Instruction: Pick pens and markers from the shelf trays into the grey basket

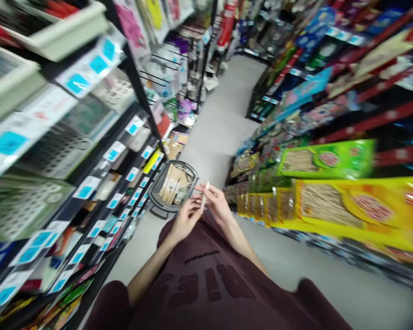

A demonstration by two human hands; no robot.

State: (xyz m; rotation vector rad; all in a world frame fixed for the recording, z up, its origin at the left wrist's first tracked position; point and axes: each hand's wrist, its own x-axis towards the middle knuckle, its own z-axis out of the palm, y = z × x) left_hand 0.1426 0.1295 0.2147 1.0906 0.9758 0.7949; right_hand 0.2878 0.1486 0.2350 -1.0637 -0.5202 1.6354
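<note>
My left hand [188, 215] and my right hand [216, 201] come together in front of my dark shirt. Between them is a small, slender whitish item [204, 196], tilted slightly from upright. The fingers of both hands are closed on it, my left hand at its lower part and my right hand near its top. Just beyond my hands, a dark basket [152, 198] stands on the floor with pale wooden-looking sticks [175, 184] in it. Blur hides what the slender item is.
Shelves with blue-marked price labels [86, 191] rise on the left. On the right hang yellow packets [375, 206] and green packets [326, 159] that reach toward the aisle. A grey floor aisle [216, 128] runs ahead between the shelves.
</note>
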